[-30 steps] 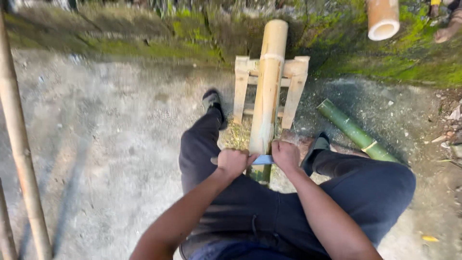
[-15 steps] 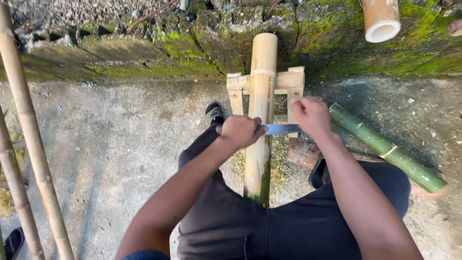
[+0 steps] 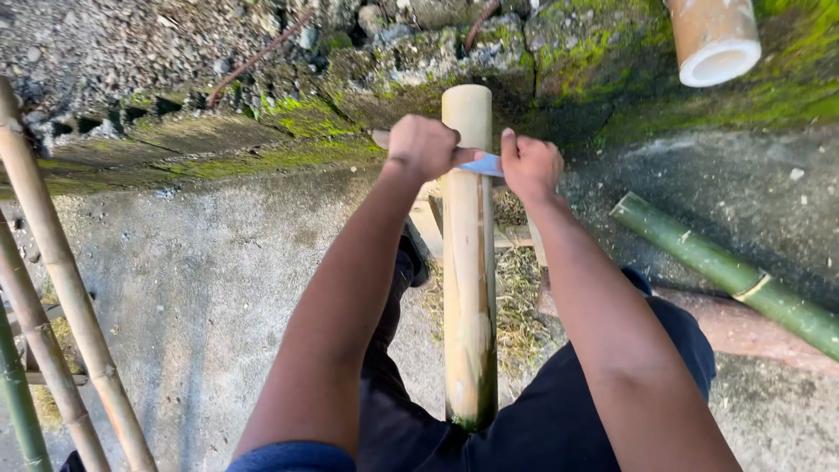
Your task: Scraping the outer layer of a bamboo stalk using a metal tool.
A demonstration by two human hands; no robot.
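Here — both hands' fingers closed on blade (image 3: 486, 163) | across bamboo pole (image 3: 468, 262) | green bamboo (image 3: 725, 271) right

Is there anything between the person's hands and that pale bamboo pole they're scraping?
Nothing visible. The left hand and right hand grip a blade laid across the pale bamboo pole near its far end, one hand on each side of it. The blade meets the pole with nothing in between.

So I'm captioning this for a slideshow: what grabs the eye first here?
Two hands, left and right, grip a blade across a pale bamboo pole at centre. A green bamboo lies at right, and a mossy wall runs behind.
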